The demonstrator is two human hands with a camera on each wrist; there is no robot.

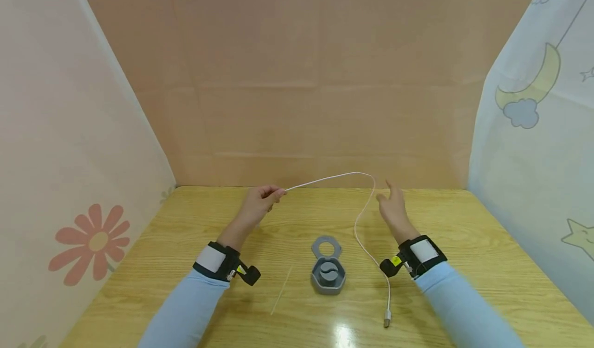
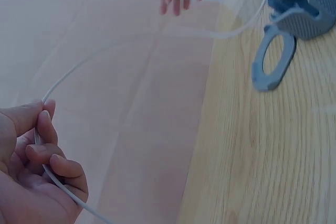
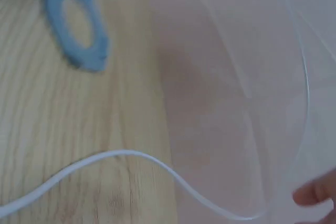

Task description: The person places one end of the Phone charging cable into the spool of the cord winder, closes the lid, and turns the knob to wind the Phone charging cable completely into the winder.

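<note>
Currently: cable lifted at one end, winder untouched.
L hand [image 1: 257,204] pinches white cable [image 1: 359,219] between thumb and curled fingers [image 2: 52,157], raised above table [image 1: 487,245]. Cable arcs up, drops past grey winder case [image 1: 328,274], lid open; plug end [image 1: 386,318] lies on table. R hand [image 1: 393,210]: fingers loosely apart, near cable w/o contact, holds nothing. Judged: coiling and stowing remain.

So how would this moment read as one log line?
left hand: pinches white cable | right hand: open beside cable | grey holder: on table
</note>
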